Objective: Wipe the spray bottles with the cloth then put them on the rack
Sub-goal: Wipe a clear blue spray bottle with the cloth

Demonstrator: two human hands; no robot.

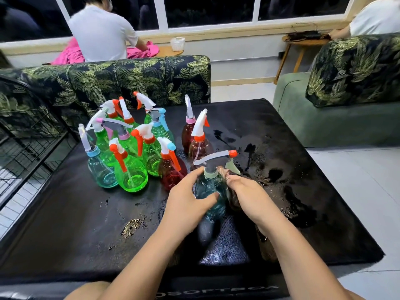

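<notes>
On the near middle of the glossy black mat [86, 224] covering the low table, the wiping step is in hand. At the far left stands a black wire rack [28, 135], well apart from the work. Left of centre is a crowded cluster of clear plastic spray bottles [132, 172] in green, blue and red, all upright. Just right of them and nearer, a teal clear-plastic spray bottle with a grey trigger and orange nozzle [208, 189] is held upright.

The left hand [186, 202] grips its body, fingers curled round the far side and thumb laid across the near face. The right hand [249, 195] pinches a crumpled brown cloth [233, 201] against the bottle's right side, fingers curled into the fabric.

To do this well, I judge the left hand should turn the bottle while the cloth stays pressed on, covering the shoulder, the neck under the collar and the base. Wet plastic may slip, so a firm hold clear of the trigger helps. Wet patches [275, 174] lie on the mat's right half, so the wiped bottle is best carried straight left to the rack.

Pale lettering [216, 290] along the mat's near edge is upside down and partly cut off; it seems to read "SOFTBOA". No bottle label can be read.
</notes>
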